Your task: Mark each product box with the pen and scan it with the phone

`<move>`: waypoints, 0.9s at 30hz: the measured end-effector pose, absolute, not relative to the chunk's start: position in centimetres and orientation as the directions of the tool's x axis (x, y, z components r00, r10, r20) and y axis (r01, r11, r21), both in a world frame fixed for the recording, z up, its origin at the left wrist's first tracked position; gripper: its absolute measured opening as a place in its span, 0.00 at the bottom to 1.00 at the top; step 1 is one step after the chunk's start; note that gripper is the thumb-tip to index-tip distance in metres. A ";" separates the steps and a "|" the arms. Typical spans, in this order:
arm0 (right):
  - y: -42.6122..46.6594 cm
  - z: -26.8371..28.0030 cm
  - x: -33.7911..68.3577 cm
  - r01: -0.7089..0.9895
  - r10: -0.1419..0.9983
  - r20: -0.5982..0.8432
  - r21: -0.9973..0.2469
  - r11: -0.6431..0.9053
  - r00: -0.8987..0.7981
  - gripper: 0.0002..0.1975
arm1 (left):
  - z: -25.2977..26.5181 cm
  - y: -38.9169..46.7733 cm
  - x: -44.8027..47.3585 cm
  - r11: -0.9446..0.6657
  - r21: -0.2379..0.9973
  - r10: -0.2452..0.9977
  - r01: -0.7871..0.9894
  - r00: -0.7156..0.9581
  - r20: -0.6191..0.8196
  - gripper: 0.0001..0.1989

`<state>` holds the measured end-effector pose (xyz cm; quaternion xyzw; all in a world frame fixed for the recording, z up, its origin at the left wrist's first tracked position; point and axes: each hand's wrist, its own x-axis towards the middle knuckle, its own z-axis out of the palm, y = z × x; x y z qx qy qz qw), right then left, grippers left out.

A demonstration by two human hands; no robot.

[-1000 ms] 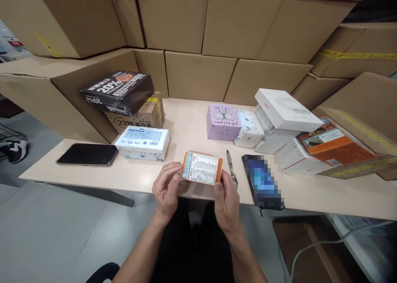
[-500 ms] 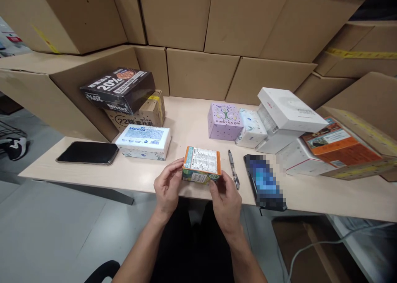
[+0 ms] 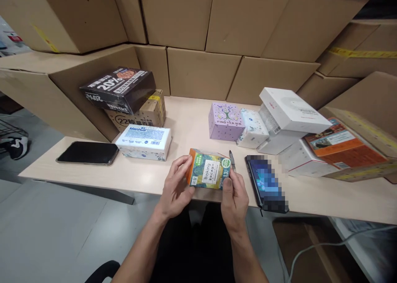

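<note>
Between my hands is a small biscuit box (image 3: 212, 172), orange at its left side, with a green and yellow front marked "Binking" tilted up toward me. My left hand (image 3: 176, 188) grips its left end, fingers along the side and thumb by the lower front edge. The right end is held by my right hand (image 3: 235, 198), its thumb on the front face. Just behind the right fingers lies a pen (image 3: 232, 159), partly hidden. A phone-like device (image 3: 266, 183) with a blurred screen rests to the right.
To the left are a black phone (image 3: 87, 152), a tissue pack (image 3: 144, 142) and a black box (image 3: 120, 88) on a brown carton (image 3: 155, 111). Behind stand a purple tea box (image 3: 226, 123), another tissue pack (image 3: 253, 128) and stacked white boxes (image 3: 291, 109). Large cartons (image 3: 201, 72) wall the table's back.
The biscuit box has been turned so that its green front faces up toward me instead of the white text panel. Both hands moved slightly right with it.
</note>
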<state>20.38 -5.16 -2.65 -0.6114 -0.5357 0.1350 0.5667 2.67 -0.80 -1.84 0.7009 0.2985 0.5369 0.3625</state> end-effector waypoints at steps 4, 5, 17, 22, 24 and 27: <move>-5.2 -2.8 20.5 0.473 0.829 0.408 -0.857 0.204 0.381 0.22 | -2.0 -0.7 3.0 -0.554 0.823 0.827 0.127 0.197 0.527 0.29; -5.2 -2.9 20.5 0.462 0.834 0.393 -0.866 0.193 0.388 0.23 | -2.0 -0.7 3.1 -0.550 0.823 0.832 0.143 0.179 0.525 0.28; -5.2 -3.7 20.7 0.432 0.851 0.322 -0.893 0.127 0.415 0.27 | -1.7 -0.8 3.5 -0.493 0.835 0.868 0.243 0.199 0.454 0.36; -5.0 -3.7 20.6 0.383 0.875 0.313 -0.909 0.164 0.369 0.24 | -2.3 -0.7 3.1 -0.602 0.770 0.796 0.213 0.085 0.599 0.35; -5.2 -3.2 20.6 0.469 0.884 0.348 -0.866 0.175 0.313 0.22 | -2.2 -0.6 3.1 -0.666 0.722 0.741 0.185 0.063 0.668 0.35; -5.5 -2.1 21.0 0.636 0.881 0.434 -0.738 0.227 0.188 0.19 | -1.8 -0.1 3.1 -0.707 0.695 0.705 0.131 0.056 0.707 0.36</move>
